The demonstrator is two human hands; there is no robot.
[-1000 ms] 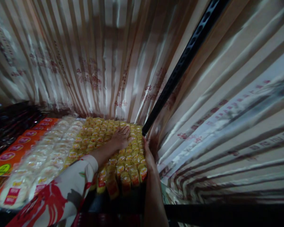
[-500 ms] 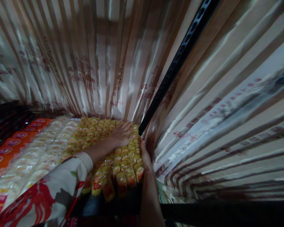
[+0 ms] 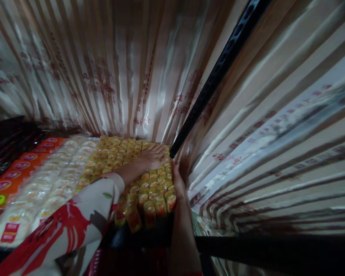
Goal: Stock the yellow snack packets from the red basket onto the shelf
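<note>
Rows of small yellow wrapped packets (image 3: pixel 153 186), with red and orange print, stand close together on a dark shelf. My left hand (image 3: pixel 153 157) lies flat across the tops of the packets near the back right corner, its fingers spread. Along the right side of the block, my right hand (image 3: pixel 177 178) is held upright with its edge against the outermost packets. Its fingers point towards the foot of the black post and seem straight, though partly hidden. Neither hand grips a packet. A few front packets (image 3: pixel 133 218) lean out of line.
Left of the yellow block are clear-wrapped round white packs (image 3: pixel 56 184), then orange packaging (image 3: pixel 20 165) and dark glossy packs (image 3: pixel 8 147). A perforated black post (image 3: pixel 207 94) rises at the back right corner. Pleated printed sheeting (image 3: pixel 126 76) hangs behind and to the right.
My left hand has slid slightly right over the packets, towards the post. The right hand stays at the block's side. The view has shifted a little.
</note>
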